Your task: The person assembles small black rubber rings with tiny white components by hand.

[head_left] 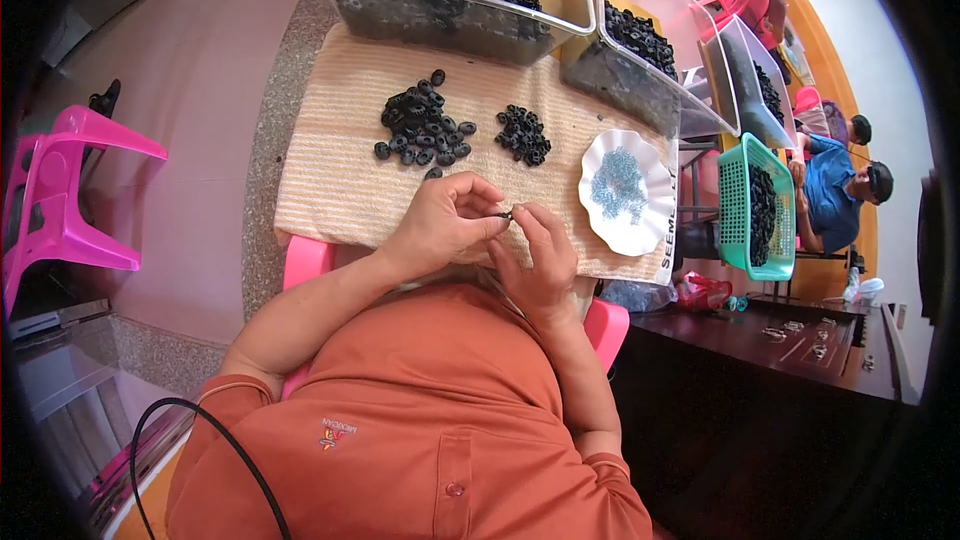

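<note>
While the pink stool (75, 185) stands well off on the floor at far left, play opens at the left edge of the cloth-covered counter (335, 170), and there's a generous strip of bare cloth inside that border. Next along, the larger pile of black pieces (425, 125), loose ones straying toward the near side, with a clear tub (570, 32) of more black pieces behind it, up at the far edge. Just below the pile comes the left hand (440, 225), thumb and forefinger drawn narrow, and here's the focus: a small dark piece (507, 215) pinched at the fingertips, above the counter's near edge. The smaller pile of black pieces (521, 135) sits beyond it, open cloth all round. Meeting from the right, the right hand (540, 265) has its fingertips closed on the same piece. Room again before the white scalloped dish (655, 180), blue beads (617, 180) in its middle, rim close to the right edge! Past that edge, a green basket (735, 210), then a person in blue (833, 195).
</note>
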Tool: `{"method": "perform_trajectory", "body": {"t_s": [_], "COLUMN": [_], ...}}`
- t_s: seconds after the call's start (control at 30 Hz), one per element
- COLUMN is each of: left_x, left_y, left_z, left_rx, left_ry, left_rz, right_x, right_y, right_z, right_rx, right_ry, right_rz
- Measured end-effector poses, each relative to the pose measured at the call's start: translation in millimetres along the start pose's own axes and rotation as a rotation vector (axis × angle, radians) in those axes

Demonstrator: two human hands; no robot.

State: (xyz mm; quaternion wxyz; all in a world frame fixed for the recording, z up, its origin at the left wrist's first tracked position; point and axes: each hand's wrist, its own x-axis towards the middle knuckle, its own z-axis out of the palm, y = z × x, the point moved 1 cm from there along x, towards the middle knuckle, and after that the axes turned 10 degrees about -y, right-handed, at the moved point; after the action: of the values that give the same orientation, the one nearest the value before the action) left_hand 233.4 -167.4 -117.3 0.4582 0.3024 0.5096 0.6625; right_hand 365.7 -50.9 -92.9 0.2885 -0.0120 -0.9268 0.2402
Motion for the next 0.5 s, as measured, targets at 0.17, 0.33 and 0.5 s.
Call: {"method": "perform_trajectory", "body": {"t_s": [0.17, 0.33, 0.5], "left_x": [-0.8, -1.9, -3.7], "left_y": [3.7, 4.6, 11.2], "left_z": [2.2, 1.7, 3.7], "left_rx": [0.041, -0.020, 0.024], "left_ry": [0.002, -0.040, -0.086], "left_rz": [-0.002, -0.023, -0.059], "right_x": [-3.4, -2.6, -0.9], "right_y": [4.2, 4.0, 2.8], "right_z": [7.0, 9.2, 7.8], "right_rx": [-0.064, -0.063, -0.041], "right_ry": [0.040, 0.069, 0.049], "right_rz": [-0.031, -0.048, -0.105]}}
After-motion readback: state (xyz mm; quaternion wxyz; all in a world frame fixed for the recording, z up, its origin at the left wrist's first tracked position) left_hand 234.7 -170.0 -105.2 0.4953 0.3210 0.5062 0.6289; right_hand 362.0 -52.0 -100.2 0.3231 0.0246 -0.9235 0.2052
